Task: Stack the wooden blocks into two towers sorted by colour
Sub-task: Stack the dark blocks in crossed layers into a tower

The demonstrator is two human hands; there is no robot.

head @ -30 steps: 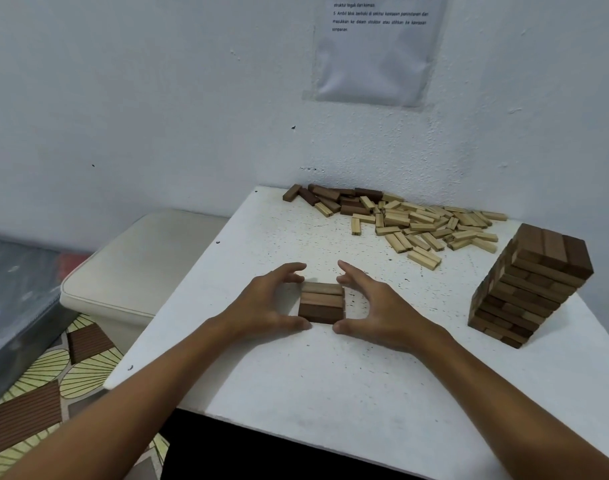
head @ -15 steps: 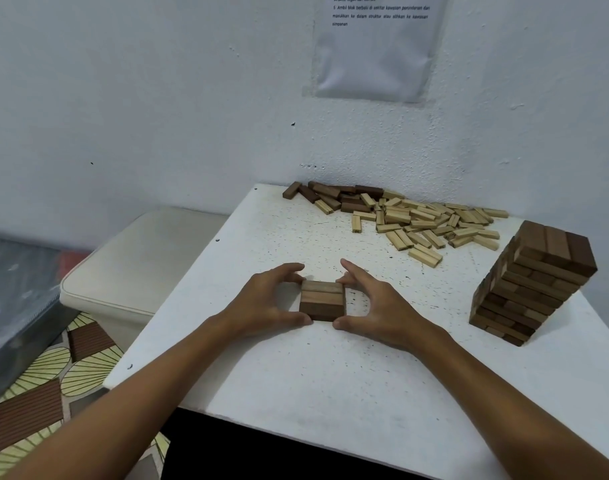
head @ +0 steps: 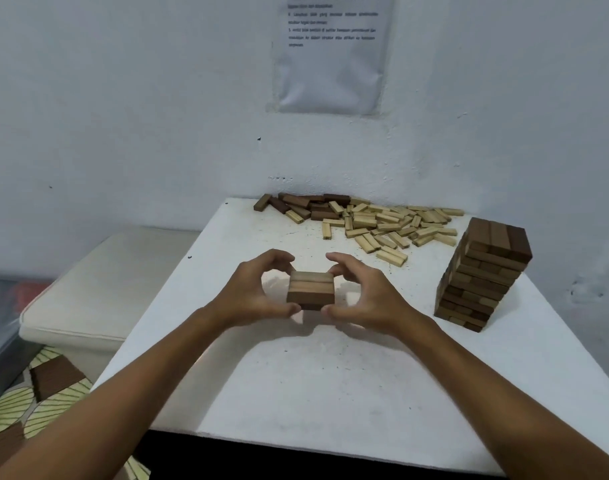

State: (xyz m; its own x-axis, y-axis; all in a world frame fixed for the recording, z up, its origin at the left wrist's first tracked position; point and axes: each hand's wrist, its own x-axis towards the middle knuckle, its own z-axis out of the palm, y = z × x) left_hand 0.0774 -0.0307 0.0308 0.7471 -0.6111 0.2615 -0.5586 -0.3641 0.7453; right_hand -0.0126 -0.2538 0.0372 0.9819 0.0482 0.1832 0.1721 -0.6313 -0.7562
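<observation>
A set of three brown blocks laid side by side is held between both hands, a little above the white table. My left hand grips its left side with thumb and curled fingers. My right hand grips its right side the same way. A tall tower of brown blocks stands at the right. Loose light blocks lie in a heap at the back, with a few loose brown blocks to their left.
The table stands against a white wall with a paper sheet on it. A cream cushioned seat sits left of the table, and a patterned floor lies below.
Both hands have lifted the three brown blocks off the table; a shadow now shows beneath them. Before, the blocks rested on the table between my hands.
</observation>
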